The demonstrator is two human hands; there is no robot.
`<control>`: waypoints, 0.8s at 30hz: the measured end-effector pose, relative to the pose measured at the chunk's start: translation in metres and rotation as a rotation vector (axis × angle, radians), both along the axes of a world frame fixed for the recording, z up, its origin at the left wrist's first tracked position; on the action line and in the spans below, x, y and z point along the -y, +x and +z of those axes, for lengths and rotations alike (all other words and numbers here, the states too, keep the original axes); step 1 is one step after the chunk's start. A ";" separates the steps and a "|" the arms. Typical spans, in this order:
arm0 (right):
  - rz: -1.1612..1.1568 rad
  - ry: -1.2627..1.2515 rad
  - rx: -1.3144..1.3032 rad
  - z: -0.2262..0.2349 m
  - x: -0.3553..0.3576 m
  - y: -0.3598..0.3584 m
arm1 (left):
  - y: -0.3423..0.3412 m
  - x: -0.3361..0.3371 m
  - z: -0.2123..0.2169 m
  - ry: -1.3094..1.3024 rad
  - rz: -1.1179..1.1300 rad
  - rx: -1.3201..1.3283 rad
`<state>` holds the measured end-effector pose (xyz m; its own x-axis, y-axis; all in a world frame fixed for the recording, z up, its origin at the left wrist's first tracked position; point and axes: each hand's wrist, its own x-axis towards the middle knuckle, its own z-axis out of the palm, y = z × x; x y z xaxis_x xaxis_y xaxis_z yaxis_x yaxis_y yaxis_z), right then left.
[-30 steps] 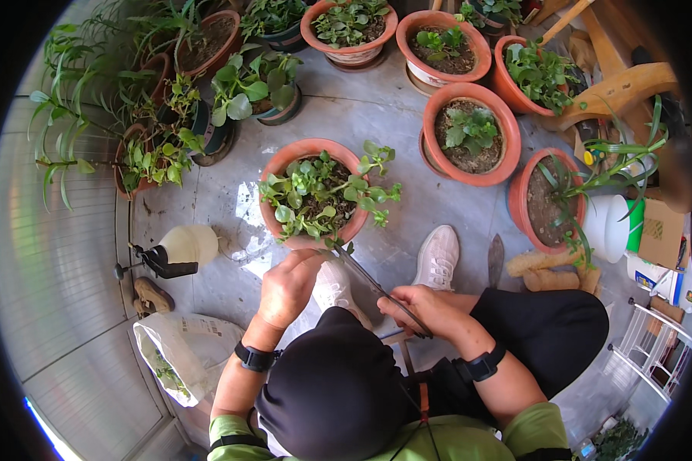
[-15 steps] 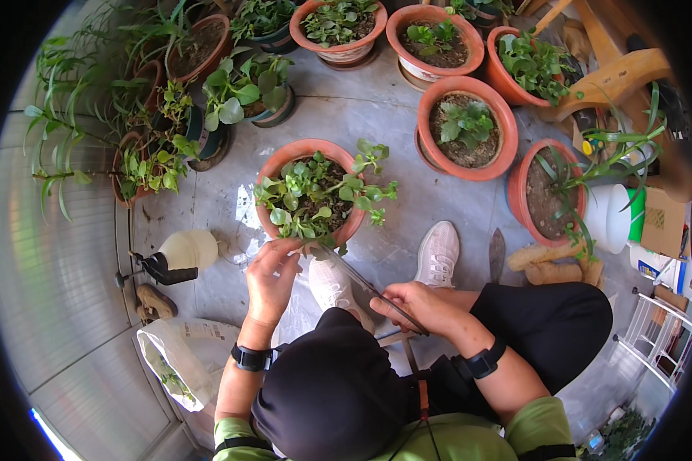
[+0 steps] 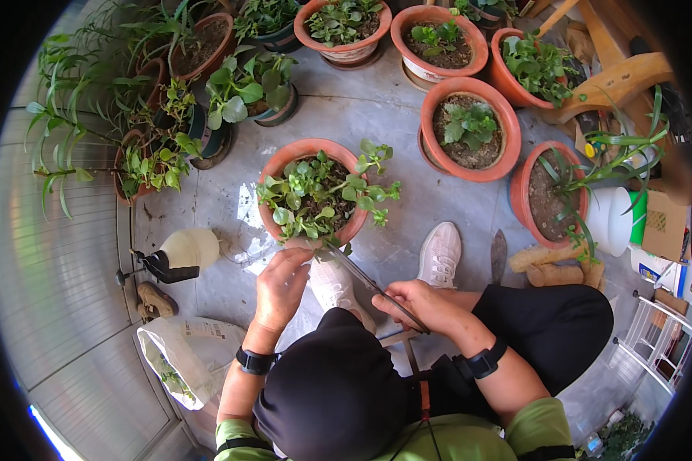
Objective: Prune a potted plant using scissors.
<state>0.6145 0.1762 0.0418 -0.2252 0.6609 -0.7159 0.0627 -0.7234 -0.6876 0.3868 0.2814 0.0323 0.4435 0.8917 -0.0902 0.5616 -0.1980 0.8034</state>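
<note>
A terracotta pot [image 3: 271, 163] of leafy succulents [image 3: 309, 184] stands on the floor in front of me, some stems hanging over its right side. At the near rim is my left hand [image 3: 279, 286], its fingers bent together beside the lowest leaves; what they pinch, if anything, is too small to make out. My right hand [image 3: 419, 303] is closed around long metal tweezers [image 3: 354, 269]. Their two thin arms slant up and left, with the tips among leaves at the pot's near rim, close to my left fingers.
Several potted plants stand in an arc beyond, including a terracotta pot [image 3: 507, 157] at right. A spray bottle [image 3: 192, 250], a brown shoe [image 3: 156, 300] and a white bag [image 3: 200, 349] are at left. A pointed dark blade [image 3: 498, 257] and tan gloves [image 3: 553, 265] lie at right.
My left hand has shifted slightly right and down at the pot's near rim. The tweezers stay in my right hand, almost unmoved. The whole view has drifted a little.
</note>
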 end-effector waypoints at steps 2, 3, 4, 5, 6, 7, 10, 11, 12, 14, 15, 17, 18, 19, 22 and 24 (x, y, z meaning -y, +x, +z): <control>0.029 0.018 0.041 -0.002 -0.001 0.000 | 0.000 0.000 0.000 0.024 -0.024 -0.016; 0.030 0.018 0.042 -0.004 -0.001 0.000 | 0.000 0.000 0.000 0.024 -0.023 -0.015; 0.019 -0.009 0.037 -0.006 -0.001 0.000 | 0.001 -0.001 0.000 0.021 -0.027 -0.010; 0.008 -0.036 0.033 -0.007 -0.001 0.000 | 0.001 -0.001 0.000 0.019 -0.031 -0.005; 0.011 -0.034 0.034 -0.006 -0.002 0.001 | 0.001 -0.001 -0.001 0.021 -0.027 -0.004; 0.051 0.013 0.073 -0.004 -0.003 0.003 | 0.001 -0.001 -0.001 0.017 -0.028 -0.006; 0.091 0.037 0.113 0.005 -0.008 0.004 | -0.003 0.000 -0.002 0.028 -0.021 -0.011; 0.082 0.005 0.116 0.008 -0.008 0.004 | -0.006 0.001 -0.001 0.035 -0.022 -0.013; 0.091 0.014 0.118 0.008 -0.008 0.004 | -0.006 0.002 -0.001 0.055 -0.017 -0.001; 0.117 0.033 0.114 0.006 -0.006 0.004 | -0.010 0.002 0.008 0.045 0.009 -0.003; 0.128 0.042 0.116 0.004 -0.003 0.005 | -0.012 0.004 0.011 0.024 0.024 -0.003; 0.048 -0.015 0.065 0.002 0.002 0.005 | -0.026 0.009 0.025 0.068 0.126 0.021; 0.057 -0.007 0.072 0.003 0.004 0.008 | -0.037 0.013 0.029 0.149 0.173 0.009; 0.086 -0.021 0.075 0.005 0.005 0.009 | -0.054 0.018 0.036 0.232 0.223 -0.010; 0.105 -0.060 0.063 0.009 0.007 0.009 | -0.109 0.036 0.072 0.495 0.484 -0.188; 0.094 -0.084 0.042 0.013 0.005 0.006 | -0.152 0.051 0.089 0.573 0.718 -0.199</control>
